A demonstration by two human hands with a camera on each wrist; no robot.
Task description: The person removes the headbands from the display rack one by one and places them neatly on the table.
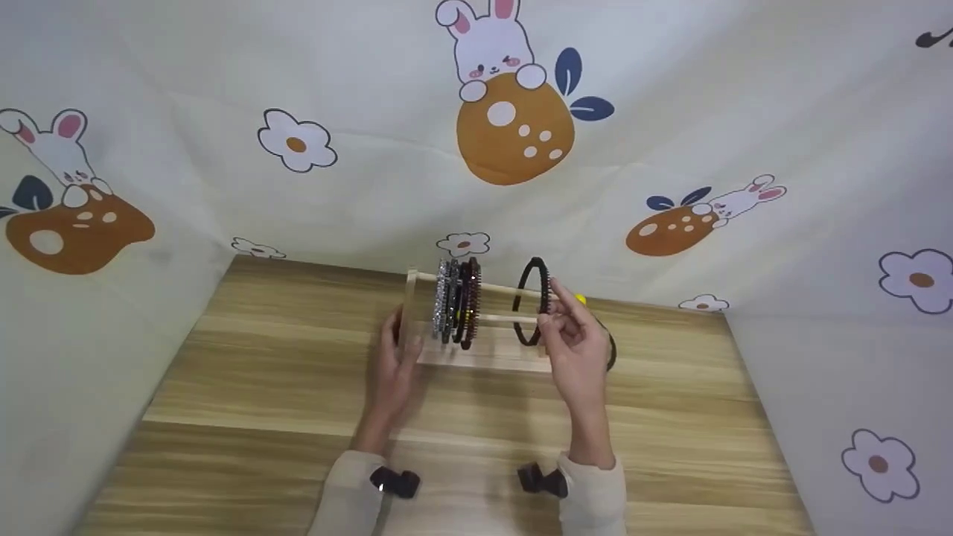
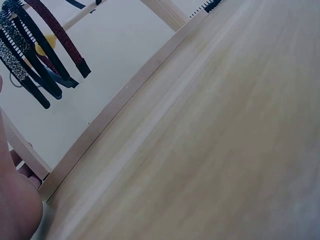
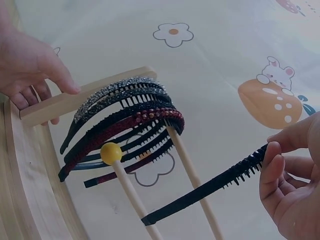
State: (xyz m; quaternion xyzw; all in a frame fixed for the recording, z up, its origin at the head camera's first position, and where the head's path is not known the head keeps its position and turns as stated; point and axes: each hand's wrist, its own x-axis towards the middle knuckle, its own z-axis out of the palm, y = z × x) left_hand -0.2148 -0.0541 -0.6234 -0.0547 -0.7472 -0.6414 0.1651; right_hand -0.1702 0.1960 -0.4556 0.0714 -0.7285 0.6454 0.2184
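A wooden headband stand [image 1: 484, 362] lies along the table, with two rods running lengthwise between its ends. At its left end, my left hand [image 1: 396, 365] holds the upright board [image 3: 90, 95]. Several headbands hang together on the rods near that board, among them a silver glittery one [image 3: 112, 92] and a dark red one [image 3: 107, 137] with beads. Between thumb and fingers, my right hand [image 1: 581, 350] pinches one end of a black toothed headband [image 3: 200, 197]. In the head view this headband overlaps the rods, well right of the hanging group.
A yellow ball [image 3: 111, 153] caps one rod, and another yellow ball [image 1: 581, 300] shows behind the right hand. Part of a black band [image 1: 612, 356] lies to the right of that hand. A patterned cloth [image 1: 372, 201] walls the back and sides of the wooden table [image 1: 260, 372].
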